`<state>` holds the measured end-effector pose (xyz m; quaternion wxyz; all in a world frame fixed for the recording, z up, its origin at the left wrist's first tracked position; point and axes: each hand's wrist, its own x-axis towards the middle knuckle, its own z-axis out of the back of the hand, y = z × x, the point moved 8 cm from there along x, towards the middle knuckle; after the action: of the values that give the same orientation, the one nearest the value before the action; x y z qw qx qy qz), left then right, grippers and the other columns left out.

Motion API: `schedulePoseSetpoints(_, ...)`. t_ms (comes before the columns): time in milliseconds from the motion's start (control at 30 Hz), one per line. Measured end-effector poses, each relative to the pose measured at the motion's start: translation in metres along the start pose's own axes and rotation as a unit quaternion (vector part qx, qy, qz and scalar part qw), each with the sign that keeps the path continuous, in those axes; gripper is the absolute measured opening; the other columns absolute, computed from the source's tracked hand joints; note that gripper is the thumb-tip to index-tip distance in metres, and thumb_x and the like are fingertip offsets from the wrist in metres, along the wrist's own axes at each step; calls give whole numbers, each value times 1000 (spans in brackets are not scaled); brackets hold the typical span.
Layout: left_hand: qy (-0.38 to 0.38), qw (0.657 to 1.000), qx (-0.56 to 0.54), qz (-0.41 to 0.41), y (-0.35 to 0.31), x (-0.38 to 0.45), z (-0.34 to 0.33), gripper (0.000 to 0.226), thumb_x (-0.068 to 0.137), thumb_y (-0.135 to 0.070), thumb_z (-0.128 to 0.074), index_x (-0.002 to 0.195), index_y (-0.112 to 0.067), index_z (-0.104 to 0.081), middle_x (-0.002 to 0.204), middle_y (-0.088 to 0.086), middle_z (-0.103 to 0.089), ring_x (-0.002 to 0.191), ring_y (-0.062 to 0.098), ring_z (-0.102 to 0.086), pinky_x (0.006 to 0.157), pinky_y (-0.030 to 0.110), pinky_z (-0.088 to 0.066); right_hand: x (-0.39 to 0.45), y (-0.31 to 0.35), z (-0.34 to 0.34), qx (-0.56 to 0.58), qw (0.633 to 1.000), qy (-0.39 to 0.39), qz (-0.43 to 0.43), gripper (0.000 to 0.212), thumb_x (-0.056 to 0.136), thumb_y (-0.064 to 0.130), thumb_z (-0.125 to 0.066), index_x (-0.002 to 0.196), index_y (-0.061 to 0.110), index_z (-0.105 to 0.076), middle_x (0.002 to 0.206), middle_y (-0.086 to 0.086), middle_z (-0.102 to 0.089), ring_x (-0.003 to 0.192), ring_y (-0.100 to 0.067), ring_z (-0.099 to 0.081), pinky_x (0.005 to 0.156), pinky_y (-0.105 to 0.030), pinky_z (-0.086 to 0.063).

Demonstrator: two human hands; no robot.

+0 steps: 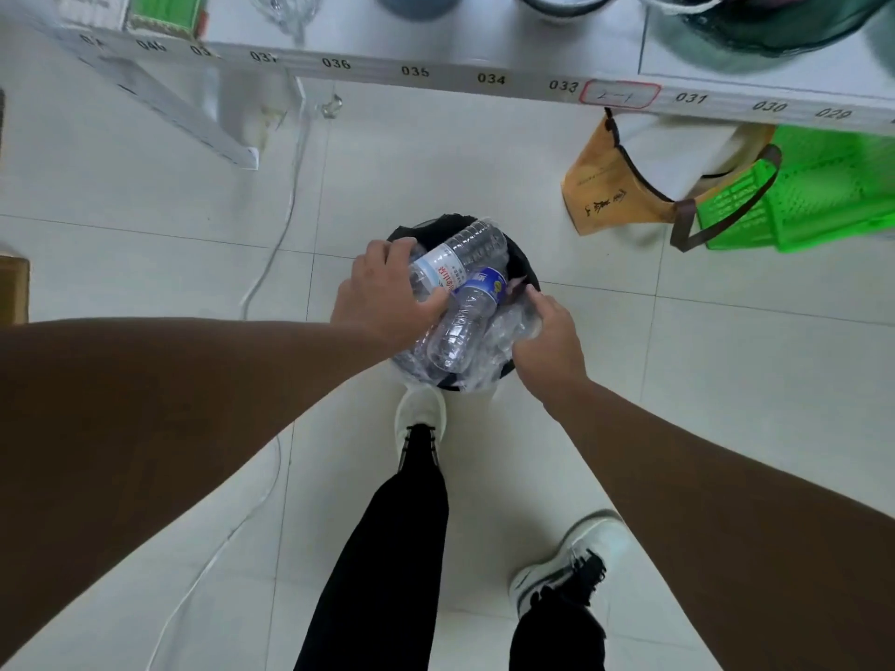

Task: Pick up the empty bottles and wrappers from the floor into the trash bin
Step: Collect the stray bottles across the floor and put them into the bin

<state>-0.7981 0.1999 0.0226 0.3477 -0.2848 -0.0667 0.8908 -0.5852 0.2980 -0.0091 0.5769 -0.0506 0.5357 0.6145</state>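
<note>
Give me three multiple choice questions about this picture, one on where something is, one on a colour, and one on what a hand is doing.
1. Where does the trash bin stand?
A. on the white table
B. on the floor, in front of the person's white shoe
C. inside the green basket

2. What colour is the basket under the table?
A. green
B. red
C. black

3. What is the left hand doing?
A. hanging idle
B. gripping a shoe
C. gripping the red-and-white-labelled bottle over the bin

Answers: 1 B, the bin sits on the tiles just beyond the shoe. 2 A, its mesh is bright green. 3 C, its fingers curl round the bottle.
</note>
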Motion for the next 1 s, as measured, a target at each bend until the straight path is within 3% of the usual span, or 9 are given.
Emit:
schedulePoseSetpoints(233,9,992,92,-86,-29,-35,13,73,92,-56,-63,154,-20,-46,145,7,-56,120,27,-57,95,49,-56,-34,-31,41,-12,1000,17,-13,69,91,20,-68,157,22,-49,154,-6,-54,139,-23,-51,116,-43,-44)
schedulePoseSetpoints(367,36,979,136,-148,-76,-56,6,74,92,-53,-64,156,-18,-48,149,8,-56,130,31,-56,101,49,-53,-63,-74,86,-37,998,34,-35,78,87,29,-75,160,25,-47,156,-3,-51,131,-19,-54,101,-31,-45)
schedulePoseSetpoints(433,47,971,154,-177,-109,-67,-4,75,93,-55,-64,157,-19,-48,151,7,-55,134,32,-54,106,50,-51,-81,-103,117,-35,997,29,-55,79,85,33,-76,159,27,-48,156,-3,-51,136,-20,-53,104,-31,-43)
schedulePoseSetpoints(567,86,954,169,-233,-191,-93,-42,80,88,-61,-58,156,-21,-49,153,6,-53,140,33,-50,110,53,-48,-124,-181,186,16,994,-15,-106,80,85,35,-78,158,29,-48,157,-2,-50,141,-20,-50,110,-32,-40)
schedulePoseSetpoints(700,114,921,226,-297,-277,-130,-96,87,83,-69,-46,158,-25,-47,156,5,-51,140,33,-50,114,51,-45,-177,-275,246,99,979,-79,-158,75,88,34,-79,157,31,-49,153,-2,-52,123,-15,-61,101,-32,-45)
schedulePoseSetpoints(833,144,879,273,-363,-373,-194,-162,86,86,-72,-44,161,-30,-41,159,1,-47,141,30,-49,110,50,-48,-252,-381,289,155,956,-127,-216,73,89,39,-80,156,31,-51,158,-5,-50,142,-25,-51,114,-41,-44)
schedulePoseSetpoints(1000,186,818,310,-447,-483,-289,-257,81,92,-69,-51,163,-33,-37,161,0,-42,142,29,-45,111,47,-43,-347,-502,327,221,919,-180,-273,78,88,51,-80,156,30,-49,159,-7,-48,144,-26,-48,117,-44,-41)
